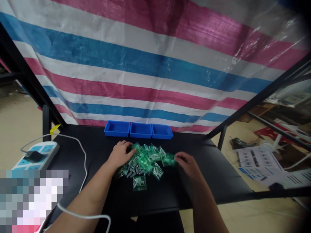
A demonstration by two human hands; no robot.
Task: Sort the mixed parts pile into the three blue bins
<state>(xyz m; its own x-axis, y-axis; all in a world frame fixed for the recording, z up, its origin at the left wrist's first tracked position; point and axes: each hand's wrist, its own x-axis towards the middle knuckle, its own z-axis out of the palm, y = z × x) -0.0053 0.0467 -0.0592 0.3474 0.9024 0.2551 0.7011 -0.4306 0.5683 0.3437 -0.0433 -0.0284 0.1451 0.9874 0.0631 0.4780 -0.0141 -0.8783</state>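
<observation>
A heap of small clear-green plastic packets lies on the black table, with small grey cylindrical parts at its lower left. My left hand rests against the heap's left edge, fingers apart, holding nothing visible. At the heap's right side my right hand pinches the edge of a green packet. One separate packet with small parts inside lies in front of the heap, nearer to me.
Three blue bins stand in a row behind the heap, before a striped sheet. A white power strip with a black plug sits at the left, its pale cable crossing the table. Black frame bars flank both sides.
</observation>
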